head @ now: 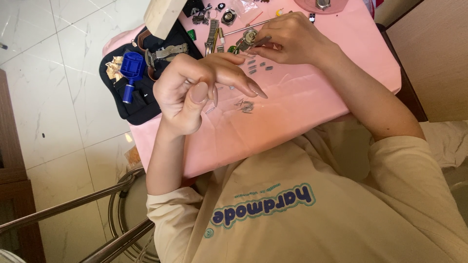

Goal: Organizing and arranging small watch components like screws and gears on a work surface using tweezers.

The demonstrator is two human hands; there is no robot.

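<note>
The watch case (249, 36) sits up around 12 o'clock on the pink surface (292, 107), and the right hand (292, 39) is pinched down on a thin dark tool (261, 41) whose tip is right at the case, so that grip is closed on the tool, thumb and fingertips tight around it. From what I can see, the trick for doing this bit well is to keep the tool tip low and steady and let the heel of the hand rest on the surface so it doesn't skate off the little round case; just my take. The left hand (195, 90) is lifted off the surface closer in, around 9 o'clock from the case, fingers curled loosely with the thumb tucked toward the palm, and as far as I can tell it's holding nothing; it isn't touching the case either. Between the two hands there's a scatter of small metal links (256, 65), and a little heap of thin pins (245, 106) just under the left fingertips. A metal bracelet strip (212, 34) lies just left of the case. Further out at 10 o'clock there's a black tool pouch (141, 104) with a blue link-remover tool (130, 70) lying on it.
</note>
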